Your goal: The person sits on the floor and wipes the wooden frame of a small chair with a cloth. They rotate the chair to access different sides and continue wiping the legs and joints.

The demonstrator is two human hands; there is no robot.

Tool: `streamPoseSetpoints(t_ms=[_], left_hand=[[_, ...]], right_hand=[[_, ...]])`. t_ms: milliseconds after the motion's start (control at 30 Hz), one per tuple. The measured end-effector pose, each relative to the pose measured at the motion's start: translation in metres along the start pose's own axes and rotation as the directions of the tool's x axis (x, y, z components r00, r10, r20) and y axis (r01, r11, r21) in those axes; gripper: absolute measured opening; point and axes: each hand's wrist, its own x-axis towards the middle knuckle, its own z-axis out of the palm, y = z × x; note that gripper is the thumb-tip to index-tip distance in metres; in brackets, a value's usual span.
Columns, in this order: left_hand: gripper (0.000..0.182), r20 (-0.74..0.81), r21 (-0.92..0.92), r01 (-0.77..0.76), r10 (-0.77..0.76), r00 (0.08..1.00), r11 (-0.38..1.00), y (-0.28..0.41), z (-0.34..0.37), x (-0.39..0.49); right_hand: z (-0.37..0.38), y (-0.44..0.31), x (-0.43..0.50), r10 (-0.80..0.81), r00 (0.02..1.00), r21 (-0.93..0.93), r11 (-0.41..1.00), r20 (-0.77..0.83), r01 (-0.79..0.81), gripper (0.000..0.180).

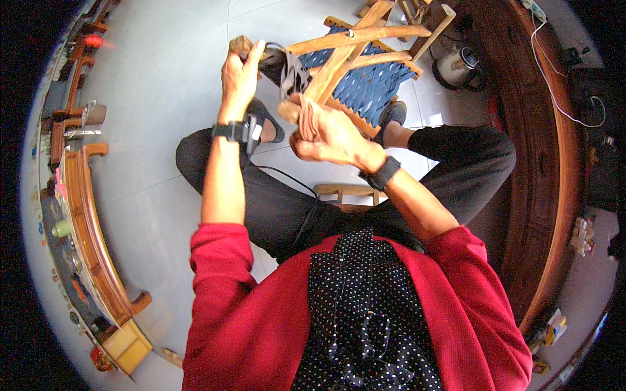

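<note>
My left hand (239, 78) grips one wooden end of a bar (241, 45), with the thumb laid along it. Dark and grey strips (292, 73) hang bunched around the bar between my hands. My right hand (330, 134) is closed on a brown cloth or strip (307, 117) by a rounded wooden end (288, 111); whether this end belongs to the same bar I cannot tell. Just beyond, a wooden folding stool frame (337, 63) lies against my right hand's side, with a woven blue strap seat (374, 78) partly hidden behind its crossed legs.
A metal electric kettle (457, 67) stands on the floor at the upper right, beside a dark wooden cabinet (530, 161). A small wooden stool (349, 189) shows between my legs. Carved wooden furniture (90, 210) lines the left. A white cable (550, 88) hangs at the right.
</note>
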Motion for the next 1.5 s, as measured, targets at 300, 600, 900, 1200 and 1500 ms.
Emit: streamPoseSetpoints(t_ms=[300, 600, 900, 1200, 1500], left_hand=[[0.082, -0.187, -0.329, -0.149, 0.09, 0.978, 0.932, -0.031, 0.028, 0.007], [0.055, 0.046, -0.247, -0.054, 0.067, 0.997, 0.968, -0.009, 0.036, -0.035], [0.081, -0.019, -0.105, -0.2, 0.199, 0.98, 0.974, -0.016, 0.051, -0.037], [0.059, 0.251, -0.412, -0.12, 0.239, 0.938, 0.903, 0.03, -0.006, -0.098], [0.061, 0.114, 0.068, -0.419, 0.41, 0.905, 0.905, 0.038, 0.031, -0.105]], right_hand=[[0.017, 0.012, 0.034, -0.019, 0.992, 0.074, 0.997, -0.125, 0.028, 0.07], [-0.006, 0.012, 0.0, 0.1, 0.988, 0.029, 0.994, 0.119, -0.104, 0.083], [-0.042, 0.024, -0.015, 0.317, 0.919, 0.488, 0.856, -0.235, -0.171, 0.052], [-0.068, 0.077, 0.058, 0.03, 0.812, -0.074, 0.993, -0.584, -0.09, 0.032], [-0.065, 0.058, 0.059, 0.149, 0.757, 0.05, 0.987, -0.636, -0.153, 0.031]])
